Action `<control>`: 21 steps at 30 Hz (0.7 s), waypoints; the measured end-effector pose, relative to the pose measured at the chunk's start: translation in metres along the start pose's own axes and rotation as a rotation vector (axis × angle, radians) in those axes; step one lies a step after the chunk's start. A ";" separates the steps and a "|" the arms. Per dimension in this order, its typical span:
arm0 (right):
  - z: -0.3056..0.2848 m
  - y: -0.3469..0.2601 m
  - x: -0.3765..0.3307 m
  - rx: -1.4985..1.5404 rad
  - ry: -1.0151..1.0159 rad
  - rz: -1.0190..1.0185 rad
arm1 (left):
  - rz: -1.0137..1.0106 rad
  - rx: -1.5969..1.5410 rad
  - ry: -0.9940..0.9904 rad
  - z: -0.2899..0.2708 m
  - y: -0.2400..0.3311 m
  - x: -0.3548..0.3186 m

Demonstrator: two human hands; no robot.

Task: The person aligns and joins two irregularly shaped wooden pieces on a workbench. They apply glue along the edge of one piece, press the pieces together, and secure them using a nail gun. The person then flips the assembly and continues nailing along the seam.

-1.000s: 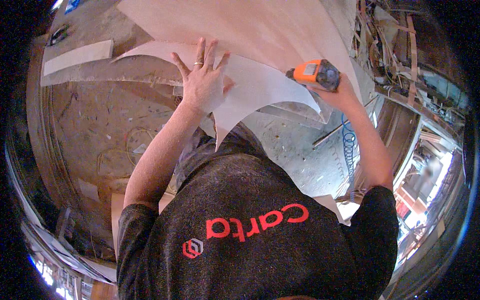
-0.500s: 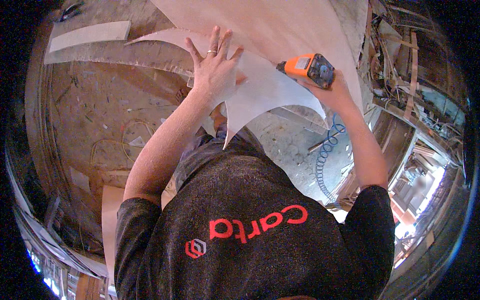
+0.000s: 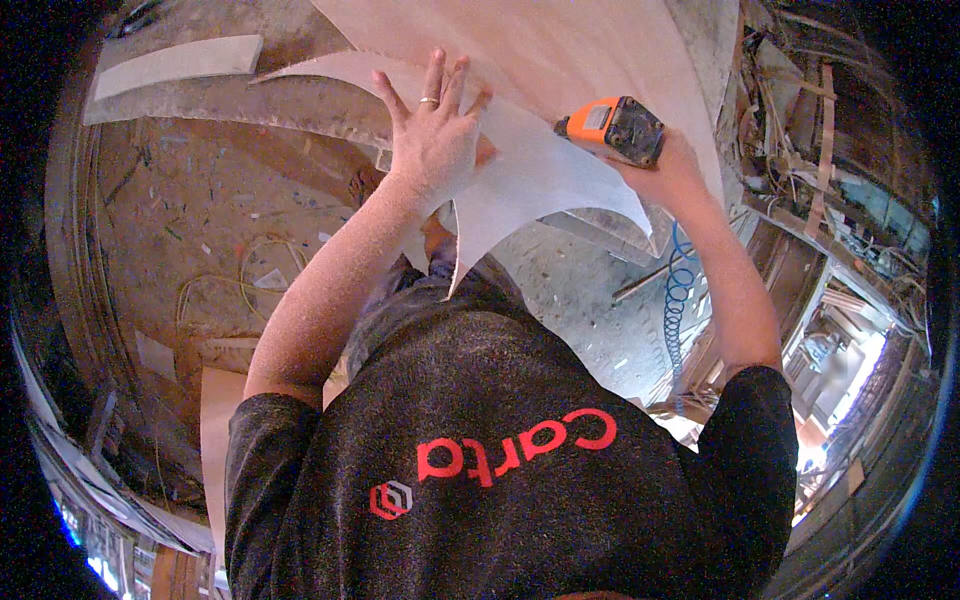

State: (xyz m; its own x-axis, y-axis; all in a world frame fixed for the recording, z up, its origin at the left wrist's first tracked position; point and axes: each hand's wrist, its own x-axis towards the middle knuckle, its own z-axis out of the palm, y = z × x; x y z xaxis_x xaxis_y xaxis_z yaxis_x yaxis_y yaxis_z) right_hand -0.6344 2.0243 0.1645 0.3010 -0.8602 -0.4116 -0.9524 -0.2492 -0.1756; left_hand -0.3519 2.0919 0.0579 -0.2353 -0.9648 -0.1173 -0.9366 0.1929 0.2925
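Observation:
My left hand [image 3: 434,145] lies with spread fingers on a thin pale panel [image 3: 540,175] that has curved edges and pointed tips. It wears a ring. My right hand [image 3: 675,178] grips an orange and black nail gun [image 3: 612,130], its nose pointing left near the line where the panel meets a larger pale sheet [image 3: 600,50]. The gun's handle is mostly hidden by its body and my fingers. A blue coiled air hose [image 3: 674,310] hangs below my right wrist. Whether the nose touches the surface, I cannot tell.
A curved pale offcut [image 3: 180,66] lies at the far left on the worktable [image 3: 240,105]. Scrap wood and clutter [image 3: 800,130] are heaped along the right. On the dusty floor are a yellowish hose [image 3: 185,295] and scattered bits.
The nail gun and my right hand have shifted slightly away from me, and the gun has tilted a little. The blue hose has swung to the right. My left hand stays almost in place.

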 end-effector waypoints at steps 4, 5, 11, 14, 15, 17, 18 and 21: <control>0.003 -0.001 0.000 0.097 0.037 -0.009 | 0.010 -0.005 -0.063 -0.005 -0.004 0.001; 0.004 -0.003 0.002 0.139 0.068 -0.053 | 0.021 -0.006 -0.020 -0.005 -0.007 0.001; 0.010 -0.035 0.018 0.340 0.112 -0.139 | -0.141 -0.067 0.345 -0.012 -0.066 -0.012; 0.008 -0.052 0.026 0.234 0.035 -0.095 | -0.219 -0.019 0.358 -0.012 -0.090 -0.024; 0.009 -0.056 0.028 0.195 0.029 -0.034 | -0.238 0.012 0.305 -0.012 -0.097 -0.025; 0.008 -0.062 0.031 0.150 0.051 -0.014 | -0.246 -0.012 0.336 -0.011 -0.106 -0.028; 0.008 -0.064 0.032 0.184 0.058 -0.036 | -0.246 -0.009 0.360 -0.010 -0.109 -0.028; 0.005 -0.066 0.033 0.230 0.051 -0.055 | -0.228 -0.065 0.352 -0.006 -0.116 -0.028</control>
State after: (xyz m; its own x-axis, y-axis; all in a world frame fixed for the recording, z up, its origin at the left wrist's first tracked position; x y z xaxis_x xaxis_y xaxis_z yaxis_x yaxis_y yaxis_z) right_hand -0.5613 2.0149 0.1581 0.3441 -0.8708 -0.3512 -0.8966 -0.1936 -0.3984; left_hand -0.2352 2.0950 0.0331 0.0891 -0.9858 0.1420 -0.9334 -0.0329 0.3573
